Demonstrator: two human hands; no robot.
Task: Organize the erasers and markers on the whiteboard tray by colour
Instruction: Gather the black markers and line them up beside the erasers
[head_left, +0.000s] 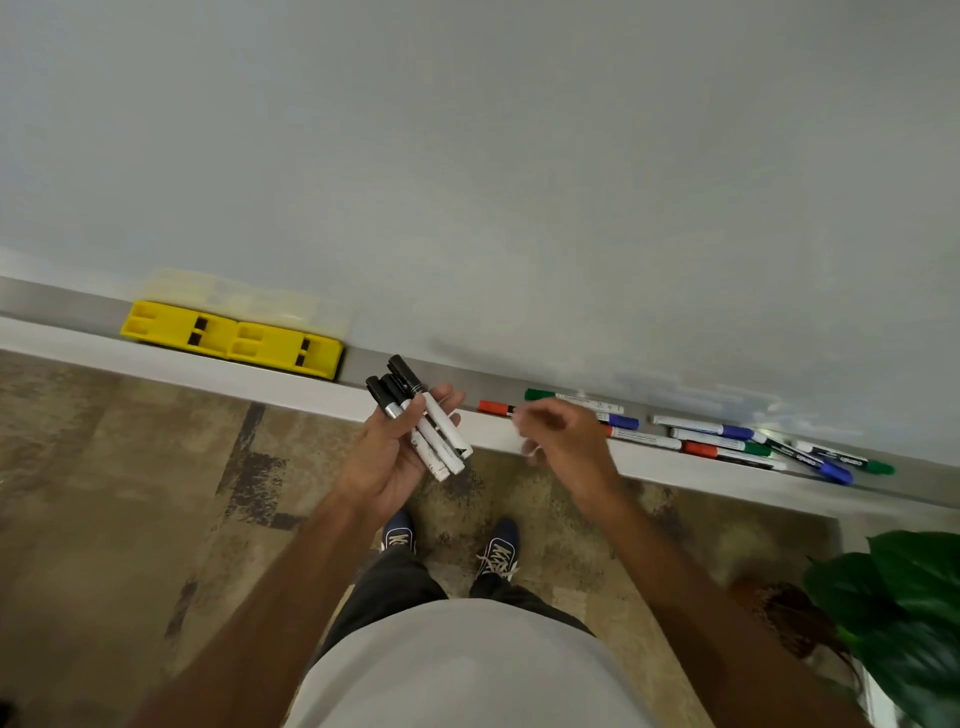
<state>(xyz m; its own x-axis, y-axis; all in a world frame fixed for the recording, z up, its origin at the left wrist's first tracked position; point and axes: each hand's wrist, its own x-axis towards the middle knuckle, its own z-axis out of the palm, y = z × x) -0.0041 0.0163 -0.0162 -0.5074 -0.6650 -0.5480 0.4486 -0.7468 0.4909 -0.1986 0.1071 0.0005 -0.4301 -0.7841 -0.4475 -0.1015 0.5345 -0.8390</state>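
Observation:
My left hand (387, 452) holds three black-capped markers (421, 415) in a bundle, caps pointing toward the board, just in front of the whiteboard tray (322, 397). My right hand (563, 441) hovers over the tray to the right, blurred, fingers loosely curled; I cannot see anything in it. It partly covers a red-capped marker (493, 407), a green-capped marker (540, 395) and a blue-capped marker (623, 421). Two yellow erasers (231, 338) lie side by side on the tray at the left. A loose cluster of blue, green and red markers (753, 444) lies farther right.
The whiteboard (467, 156) fills the upper part of the view. Patterned brown carpet (130, 493) lies below the tray, with my shoes (447, 545) on it. A green leafy plant (904, 613) stands at the lower right.

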